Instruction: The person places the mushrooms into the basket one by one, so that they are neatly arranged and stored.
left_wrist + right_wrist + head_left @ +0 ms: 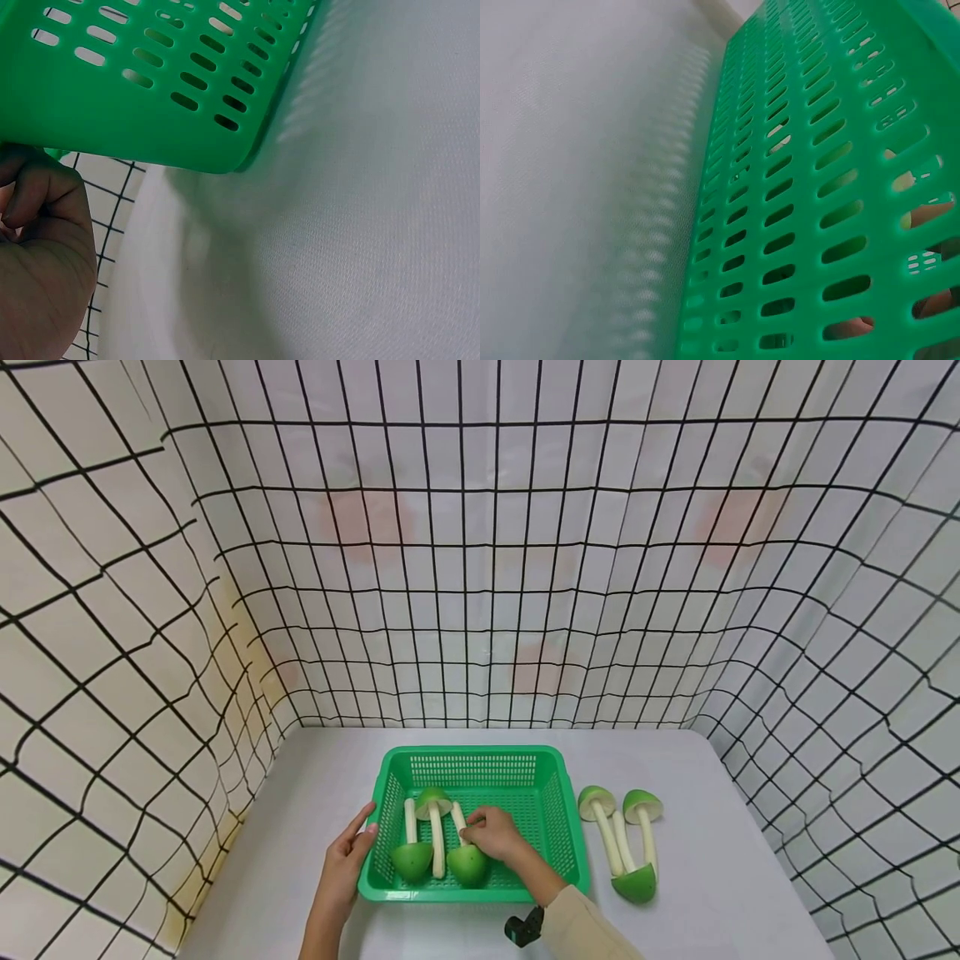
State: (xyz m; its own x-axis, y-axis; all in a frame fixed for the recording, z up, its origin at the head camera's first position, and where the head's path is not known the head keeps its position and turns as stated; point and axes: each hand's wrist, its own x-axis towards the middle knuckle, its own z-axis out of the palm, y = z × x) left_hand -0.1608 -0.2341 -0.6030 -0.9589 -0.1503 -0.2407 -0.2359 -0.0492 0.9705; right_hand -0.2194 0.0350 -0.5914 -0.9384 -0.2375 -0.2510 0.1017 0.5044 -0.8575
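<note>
A green plastic basket (480,894) with slotted walls stands on the white table. Inside, three toy mushrooms with green caps and white stems lie side by side: a left one (412,862), a middle one (437,839) with its cap at the far end, and a right one (468,867). My right hand (497,833) reaches over the near rim and pinches the right mushroom's stem just above its cap. At the basket's left rim my left hand (343,866) holds on; its fingers curl beside the rim (112,154) in the left wrist view.
Three more toy mushrooms (634,885) lie close together on the table (720,877), right of the basket. Black grid netting (480,568) over white sheeting surrounds the back and sides. A small black device (523,928) sits at my right wrist, near the basket's front.
</note>
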